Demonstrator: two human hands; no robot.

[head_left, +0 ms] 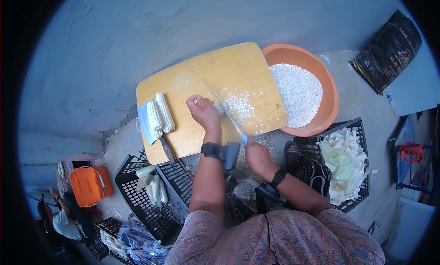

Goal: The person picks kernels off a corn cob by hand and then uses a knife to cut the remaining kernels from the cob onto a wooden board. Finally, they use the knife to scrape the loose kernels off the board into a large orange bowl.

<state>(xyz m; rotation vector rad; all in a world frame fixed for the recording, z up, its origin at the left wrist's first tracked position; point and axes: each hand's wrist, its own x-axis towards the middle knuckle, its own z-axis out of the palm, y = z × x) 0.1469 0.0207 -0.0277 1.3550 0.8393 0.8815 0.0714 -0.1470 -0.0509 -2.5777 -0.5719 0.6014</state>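
Note:
My right hand (257,156) is closed around the light-blue handle of a long thin-bladed knife (234,123). Its blade slants across the yellow board (206,63). My left hand (204,111) is closed on a pale corn cob (220,110), mostly hidden by the hand and blade. Loose white kernels (242,104) lie scattered to the right of the blade. At the board's left side rest two husked white corn ears (165,113), one of them over the wide blade of a cleaver (146,125). Its dark handle points toward me.
An orange basin (330,77) of white kernels stands against the board's right side. Black crates hold husks (341,164) at right and corn ears (156,189) at left. An orange bucket (91,187) stands farther left, near another person (66,224). A black sack (389,52) leans at upper right.

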